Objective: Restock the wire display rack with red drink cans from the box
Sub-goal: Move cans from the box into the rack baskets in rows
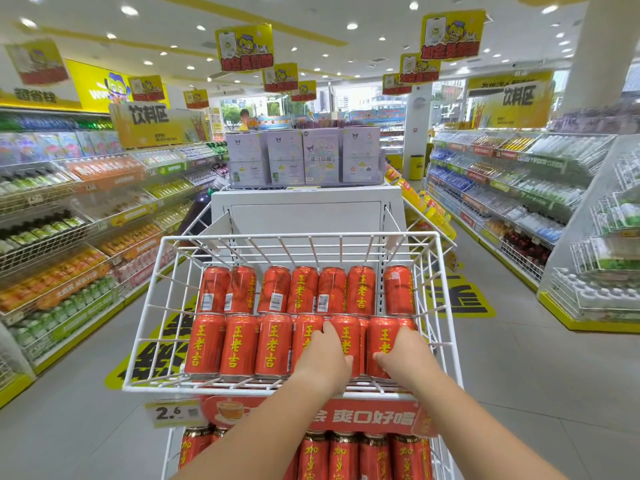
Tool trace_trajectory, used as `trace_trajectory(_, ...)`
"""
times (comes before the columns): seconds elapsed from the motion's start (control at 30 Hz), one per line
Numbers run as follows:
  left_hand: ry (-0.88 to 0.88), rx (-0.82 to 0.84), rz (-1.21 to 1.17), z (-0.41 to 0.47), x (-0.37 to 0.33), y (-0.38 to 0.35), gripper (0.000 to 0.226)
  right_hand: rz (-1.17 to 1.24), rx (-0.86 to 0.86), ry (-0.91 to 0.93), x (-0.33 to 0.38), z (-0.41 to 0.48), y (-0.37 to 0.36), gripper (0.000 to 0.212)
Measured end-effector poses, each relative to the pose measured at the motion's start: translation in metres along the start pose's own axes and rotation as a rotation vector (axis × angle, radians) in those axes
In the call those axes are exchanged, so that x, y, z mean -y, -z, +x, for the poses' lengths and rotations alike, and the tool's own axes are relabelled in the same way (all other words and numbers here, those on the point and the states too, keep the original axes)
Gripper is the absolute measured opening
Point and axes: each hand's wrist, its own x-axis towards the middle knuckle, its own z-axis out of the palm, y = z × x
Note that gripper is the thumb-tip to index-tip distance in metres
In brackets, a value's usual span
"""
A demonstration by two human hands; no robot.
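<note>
There is one camera, worn on the person's head. It looks forward and down, very close to the wire rack [298, 235], with the shop shelves [69, 237] farther off on both sides.

Wire rack [298, 235]: thin metal rod with a white coating, smooth, slight gloss.
Red cans [239, 344] in it: metal, glossy printed skin with soft highlights down the sides. You will see the top rims look duller.
Panel [304, 216] behind: flat white sheet, matt.
Price tag [173, 412] and red strip [363, 417] on the front edge: smooth and shiny. Plastic or laminated paper, you cannot tell which.
Lilac boxes [320, 157] above: printed card, low sheen.
Floor [69, 427]: grey tile, smooth, faintly reflective.
</note>
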Motion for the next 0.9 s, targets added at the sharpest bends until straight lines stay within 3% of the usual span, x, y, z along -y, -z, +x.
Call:
trace_trajectory(0.2,-0.12,-0.064,0.165,-0.017,0.012,0.008,0.043,-0.205,-0.051,0.115,-0.001,-0.019,0.006,0.063)
trace_trajectory(0.5,-0.24,-0.115,0.358,-0.038,0.057,0.018,0.083,-0.42,-0.073,0.24,0.003,-0.063,0.004,0.086)
trace_trajectory(0.9,-0.447,-0.261,0.416,-0.114,0.186,0.045,0.093,-0.501,-0.209,0.367,0.064,-0.176,-0.065,0.085)
